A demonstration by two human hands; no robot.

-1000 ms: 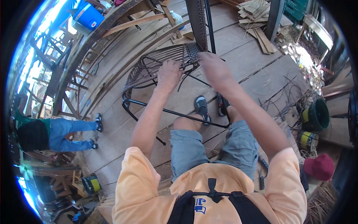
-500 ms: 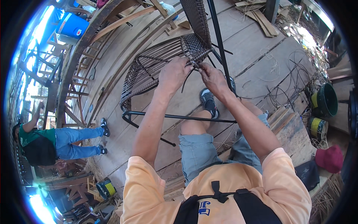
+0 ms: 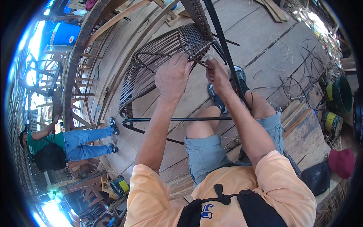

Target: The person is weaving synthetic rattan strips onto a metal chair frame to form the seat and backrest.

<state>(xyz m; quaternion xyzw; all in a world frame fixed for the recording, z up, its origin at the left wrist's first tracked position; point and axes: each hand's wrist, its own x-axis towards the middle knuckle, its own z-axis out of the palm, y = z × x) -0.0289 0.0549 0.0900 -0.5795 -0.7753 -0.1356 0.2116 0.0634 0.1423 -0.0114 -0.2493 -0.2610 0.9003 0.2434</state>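
Looking down along the person's arms, I saw the chair (image 3: 179, 43) in front of them, above the planks (image 3: 261, 81), its near bar (image 3: 181, 119) running close by a knee (image 3: 200, 128). The right hand (image 3: 217, 75) was closed, pinching a dark strand (image 3: 200, 62) at the near edge of the seat (image 3: 151, 56); the left hand (image 3: 172, 77) had its fingers curled at that same edge, though its back hid whether they gripped strand or rim. To my eye, good work here called for a short, even pull from the right while the left steadied the edge, so the chair would not twist. The strand was best kept flat, since a kink would likely have shown beside the close weave (image 3: 197, 38). The black tube (image 3: 222, 41) rose just beside the right hand, so any longer pull needed angling clear of it, lest knuckles knock or the strand snag.
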